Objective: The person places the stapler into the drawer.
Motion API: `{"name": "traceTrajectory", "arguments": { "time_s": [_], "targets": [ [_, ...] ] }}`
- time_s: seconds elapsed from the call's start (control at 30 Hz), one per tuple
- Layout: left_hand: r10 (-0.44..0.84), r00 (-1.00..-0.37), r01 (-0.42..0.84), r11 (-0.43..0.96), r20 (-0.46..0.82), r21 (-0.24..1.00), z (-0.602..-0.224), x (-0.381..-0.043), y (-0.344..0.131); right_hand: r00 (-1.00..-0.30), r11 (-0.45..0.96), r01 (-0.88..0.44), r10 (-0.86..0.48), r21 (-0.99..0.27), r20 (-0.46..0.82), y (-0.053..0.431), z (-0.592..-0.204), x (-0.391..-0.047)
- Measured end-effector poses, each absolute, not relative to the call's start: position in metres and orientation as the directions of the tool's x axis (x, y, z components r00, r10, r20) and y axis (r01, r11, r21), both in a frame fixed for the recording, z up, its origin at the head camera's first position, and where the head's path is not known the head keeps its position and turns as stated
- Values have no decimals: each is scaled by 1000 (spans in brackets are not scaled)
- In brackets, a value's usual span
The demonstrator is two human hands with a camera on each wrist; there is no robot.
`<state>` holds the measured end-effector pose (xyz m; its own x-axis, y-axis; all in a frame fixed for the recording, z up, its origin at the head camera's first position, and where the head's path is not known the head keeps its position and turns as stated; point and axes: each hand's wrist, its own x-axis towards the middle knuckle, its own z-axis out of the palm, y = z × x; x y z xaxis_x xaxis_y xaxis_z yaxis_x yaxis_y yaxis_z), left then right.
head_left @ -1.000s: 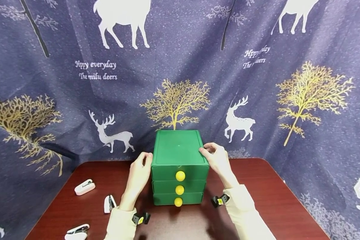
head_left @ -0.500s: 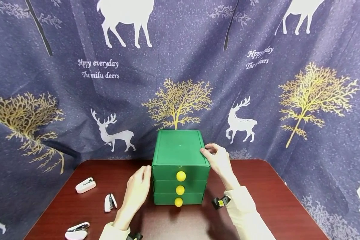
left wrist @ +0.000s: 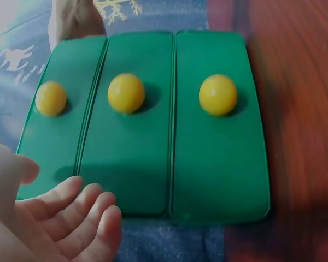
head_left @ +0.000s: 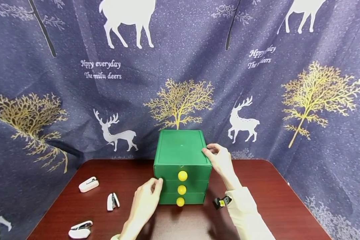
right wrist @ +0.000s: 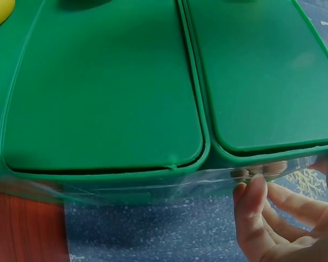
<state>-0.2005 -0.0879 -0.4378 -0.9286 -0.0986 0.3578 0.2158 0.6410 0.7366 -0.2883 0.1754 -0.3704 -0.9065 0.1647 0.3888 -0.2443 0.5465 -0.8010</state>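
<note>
A green drawer cabinet (head_left: 181,148) stands at the back middle of the table, its drawers all flush. Each front carries a round yellow knob: the top knob (head_left: 182,176), the middle knob (head_left: 181,189) and the bottom knob (head_left: 180,201). My left hand (head_left: 145,200) is in front of the cabinet's left side, fingers loosely bent and holding nothing. In the left wrist view its fingers (left wrist: 82,218) are below the knobs. My right hand (head_left: 222,161) touches the cabinet's right side near the top, thumb at the upper edge. In the right wrist view bent fingers (right wrist: 251,204) rest against that side.
On the left of the reddish-brown table (head_left: 258,200) lie three white staplers: one at the back (head_left: 88,184), one nearer the cabinet (head_left: 112,201) and one at the front (head_left: 80,230). A patterned blue cloth (head_left: 180,60) hangs behind the table.
My left hand has left the cabinet's left side, drawn back and come round to the front near the drawers. My right hand stays at the right side. The view has shifted slightly.
</note>
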Motion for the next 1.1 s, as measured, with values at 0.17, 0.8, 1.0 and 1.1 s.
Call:
{"name": "traceTrajectory", "arguments": {
  "time_s": [0.17,0.8,1.0,1.1],
  "targets": [
    [-37,-932,248,661,361,708,-445,-197,-71,-909,545,-226,179,-808,375,177,-370,-287],
    [103,-850,434,694,517,574,-465,-197,-37,-917,520,-220,178,-826,356,177,-370,-286],
    [148,-799,500,701,583,508,-468,-199,-36,-919,513,-222,175,-829,354,175,-370,-287],
    [176,-777,530,700,604,479,-468,-200,-37,-919,505,-228,170,-833,355,174,-371,-287]
  ]
}}
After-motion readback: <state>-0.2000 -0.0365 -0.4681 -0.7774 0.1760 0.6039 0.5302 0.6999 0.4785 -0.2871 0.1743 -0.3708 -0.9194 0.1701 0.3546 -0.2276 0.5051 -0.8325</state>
